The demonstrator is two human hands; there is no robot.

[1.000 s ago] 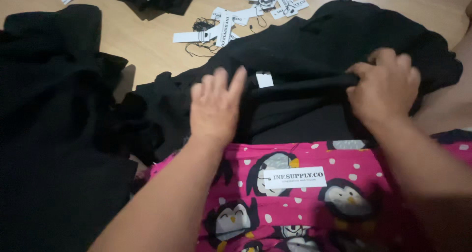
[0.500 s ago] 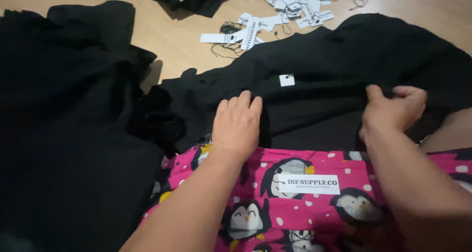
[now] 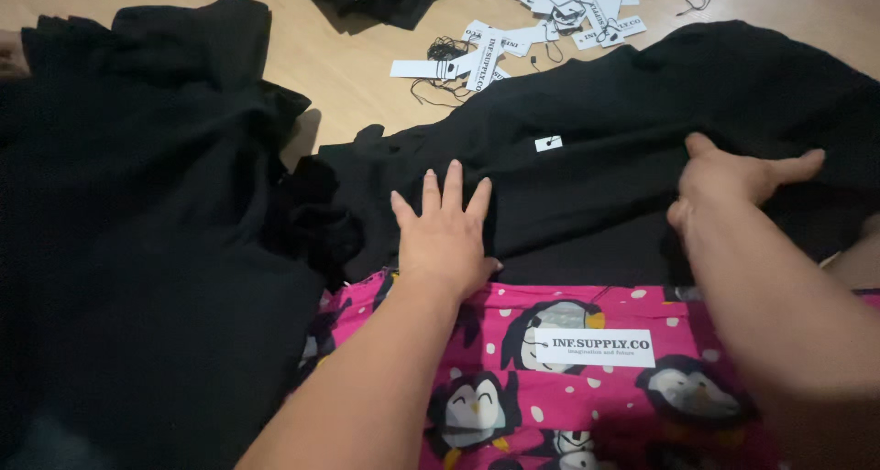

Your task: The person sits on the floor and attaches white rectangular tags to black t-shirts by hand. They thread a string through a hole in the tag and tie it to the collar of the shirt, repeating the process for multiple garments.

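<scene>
Grip: my left hand [image 3: 446, 236] lies flat, fingers spread, pressing the black garment [image 3: 605, 158]; my right hand [image 3: 733, 181] rests on it too, thumb out, and I cannot tell whether its fingers pinch cloth.
Garment: spread across the wooden floor [image 3: 357, 76], its near edge against the pink penguin-print fabric [image 3: 550, 388] over my lap.
Nearby: 1 black pile [image 3: 137, 204] at the floor's left edge; white paper tags [image 3: 513, 30] near its far edge.
Risk: I judge the cloth could bunch or slide if my palms push unevenly.
Hidden: black folds blur together; the garment's right end is cut off.
</scene>
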